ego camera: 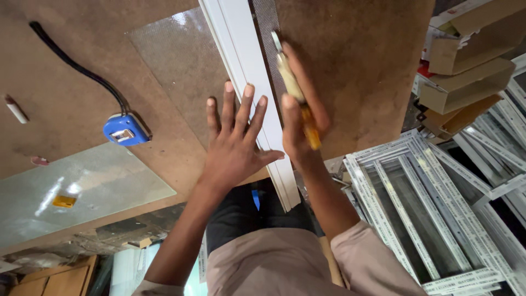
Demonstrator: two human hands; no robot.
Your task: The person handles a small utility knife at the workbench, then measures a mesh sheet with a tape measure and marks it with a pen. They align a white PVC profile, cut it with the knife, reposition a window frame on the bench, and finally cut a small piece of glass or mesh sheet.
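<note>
**Flat palm on the profile, tool in my fist**

Widest of all is the brown fibreboard worktop point(71, 104) spread under me, running out to the top edge of view. Off its right edge, lower down, lies a stack of white window frames point(416, 203) with grey panes, and beyond them, top right, a few brown cardboard boxes point(466, 82). Lying on the board to my left is a frosted pale-green glass sheet point(109, 186) — a small yellow tag sits on it. A second, clear textured glass pane point(181, 60) lies nearer the middle, tucked against the long white plastic profile strip point(241, 49), which runs from the top of view down to the table's near edge and pokes past it.

Now the hands. My left hand point(235, 145) is open, fingers spread, pressed flat — palm on the board and pane, fingertips reaching onto the white strip. My right hand point(301, 118) is closed round a slim tool with a yellow-orange handle point(298, 93), forefinger stretched along it; its pale metal tip points up, just beside the strip's right edge, over a band of grey mesh.

Smaller still: a blue tape measure point(126, 130) on the board left of my left hand, a black cable point(76, 66) curving away from it.
</note>
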